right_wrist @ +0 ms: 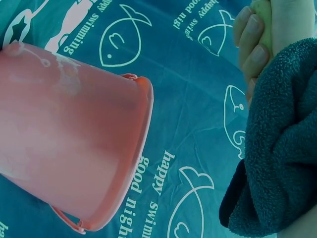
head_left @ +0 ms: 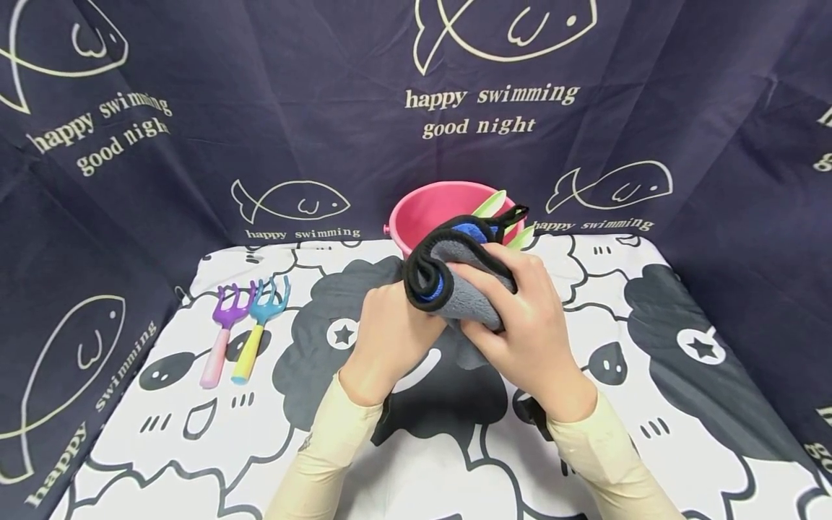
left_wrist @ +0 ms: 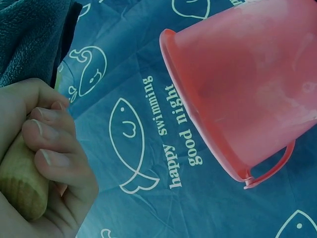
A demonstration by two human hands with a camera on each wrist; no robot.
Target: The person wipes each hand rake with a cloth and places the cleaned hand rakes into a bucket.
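Note:
My left hand (head_left: 393,336) has its fingers curled round a pale yellow-green rounded handle (left_wrist: 25,183), whose blunt end shows below the fist in the left wrist view. The rest of the held tool is hidden, so I cannot tell its kind. A thick cloth (head_left: 471,303), grey on one side and blue on the other with black edging, is bunched just above that fist. My right hand (head_left: 529,325) grips this cloth from the right, thumb below and fingers over the folds. Both hands are close together in front of the pink bucket (head_left: 416,209).
Green-and-white pointed pieces (head_left: 492,204) stick up at the bucket's right side. To the left lie a purple hand rake (head_left: 227,315) with a pink handle and a blue hand rake (head_left: 264,310) with a yellow handle. Dark fabric walls (head_left: 364,144) enclose the table's back and sides.

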